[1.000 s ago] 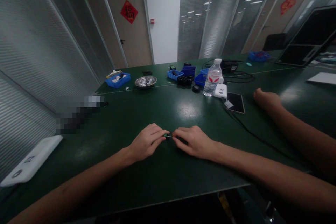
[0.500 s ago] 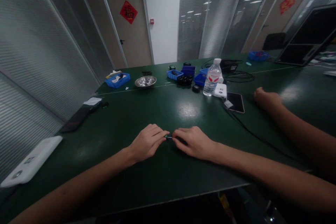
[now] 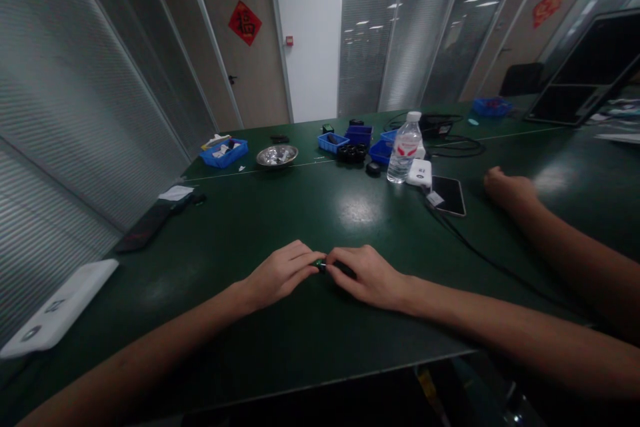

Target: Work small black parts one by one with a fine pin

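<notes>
My left hand (image 3: pixel 284 273) is closed in a pinch on a small green piece (image 3: pixel 319 265), too small for me to tell its kind. Facing it, my right hand (image 3: pixel 367 275) is closed around a slim dark tool (image 3: pixel 346 269) with a thin metal shaft. Its tip meets or nearly meets the green piece, and the fingertips of both hands are almost touching. Fingers hide most of both things. Both hands are low over the green table (image 3: pixel 240 353), near its front edge.
Another person's hand (image 3: pixel 510 188) rests at the right. A water bottle (image 3: pixel 404 150), a phone (image 3: pixel 449 195) and a white device (image 3: pixel 420 173) with a cable stand nearby. Farther back are a metal bowl (image 3: pixel 277 156) and blue trays (image 3: pixel 225 153). A white case (image 3: pixel 63 307) lies left.
My hands have come closer together, the right one shifting slightly left. Less of the metal shaft shows between them. The other person's hand has stayed put.
</notes>
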Demonstrator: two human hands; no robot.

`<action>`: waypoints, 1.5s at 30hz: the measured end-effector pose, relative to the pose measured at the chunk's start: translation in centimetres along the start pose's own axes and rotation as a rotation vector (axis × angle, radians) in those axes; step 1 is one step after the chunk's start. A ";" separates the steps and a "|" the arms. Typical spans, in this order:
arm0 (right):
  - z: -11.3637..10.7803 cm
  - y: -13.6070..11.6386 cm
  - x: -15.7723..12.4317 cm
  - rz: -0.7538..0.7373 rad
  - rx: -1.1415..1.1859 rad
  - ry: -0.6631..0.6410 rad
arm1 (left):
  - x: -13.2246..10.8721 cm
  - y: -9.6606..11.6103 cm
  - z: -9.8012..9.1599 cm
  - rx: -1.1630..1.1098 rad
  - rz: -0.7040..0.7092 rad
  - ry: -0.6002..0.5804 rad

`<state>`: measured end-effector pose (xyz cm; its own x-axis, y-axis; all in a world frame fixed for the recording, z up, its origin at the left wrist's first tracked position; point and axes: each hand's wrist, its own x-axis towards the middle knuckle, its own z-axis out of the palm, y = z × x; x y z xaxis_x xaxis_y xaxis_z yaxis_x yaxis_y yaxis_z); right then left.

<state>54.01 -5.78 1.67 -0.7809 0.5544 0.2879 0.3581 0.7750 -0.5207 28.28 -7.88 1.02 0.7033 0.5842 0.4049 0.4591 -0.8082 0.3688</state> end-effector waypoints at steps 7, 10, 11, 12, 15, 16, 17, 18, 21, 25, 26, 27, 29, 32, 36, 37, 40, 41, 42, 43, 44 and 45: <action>0.4 0.1 0.0 0.016 0.056 0.051 | -0.1 0.0 -0.1 -0.081 -0.005 0.038; 0.3 0.2 0.0 -0.005 -0.006 0.025 | -0.1 0.1 0.0 -0.055 0.005 0.028; 0.2 0.2 -0.1 -0.017 -0.053 0.011 | 0.0 0.2 0.0 -0.041 0.006 0.014; 0.2 0.2 -0.1 -0.028 -0.113 0.000 | 0.0 0.2 0.1 -0.024 0.004 -0.003; 0.1 0.2 -0.1 -0.055 -0.274 -0.034 | 0.2 0.3 0.2 0.023 -0.008 -0.042; 0.1 0.2 -0.1 -0.062 -0.301 -0.041 | 0.2 0.3 0.2 0.032 -0.010 -0.049; 0.1 0.2 -0.1 -0.065 -0.309 -0.042 | 0.2 0.3 0.2 0.035 -0.012 -0.056; 0.2 0.1 -0.1 -0.063 -0.300 -0.039 | 0.2 0.3 0.2 0.032 -0.012 -0.061; 0.2 0.0 -0.1 -0.040 -0.192 -0.013 | 0.1 0.2 0.0 -0.004 -0.013 -0.062; 0.1 -0.2 0.0 -0.013 -0.005 0.007 | -0.1 0.1 -0.2 -0.078 -0.015 -0.050; 0.0 -0.3 0.1 -0.010 0.025 0.010 | -0.2 0.1 -0.3 -0.093 -0.014 -0.047; 0.0 -0.3 0.1 -0.008 0.047 0.013 | -0.2 0.0 -0.3 -0.104 -0.013 -0.046; 0.0 -0.3 0.0 -0.007 0.074 0.021 | -0.2 0.0 -0.3 -0.116 -0.009 -0.043; 0.1 -0.2 -0.1 -0.012 0.101 0.033 | -0.2 -0.1 -0.2 -0.128 0.005 -0.037; 0.4 0.2 -0.1 -0.025 0.112 0.050 | -0.2 -0.2 -0.1 -0.128 0.019 -0.034; 0.5 0.2 -0.1 -0.030 0.114 0.058 | -0.3 -0.3 -0.1 -0.127 0.023 -0.034; 0.6 0.4 -0.1 -0.040 0.137 0.065 | -0.3 -0.3 -0.1 -0.134 0.033 -0.022; 0.7 0.4 -0.1 -0.041 0.145 0.065 | -0.4 -0.3 -0.2 -0.140 0.037 -0.020; 0.7 0.4 -0.1 -0.042 0.152 0.062 | -0.4 -0.3 -0.2 -0.146 0.043 -0.015; 0.6 0.4 -0.1 -0.045 0.158 0.061 | -0.4 -0.3 -0.2 -0.155 0.052 -0.009; 0.6 0.4 -0.1 -0.049 0.163 0.059 | -0.4 -0.3 -0.2 -0.165 0.059 -0.001; 0.5 0.3 -0.1 -0.053 0.168 0.056 | -0.4 -0.2 -0.2 -0.179 0.064 0.008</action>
<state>53.93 -5.75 1.03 -0.7648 0.5341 0.3604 0.2233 0.7444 -0.6292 27.79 -7.90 0.97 0.7232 0.5334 0.4386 0.3093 -0.8181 0.4849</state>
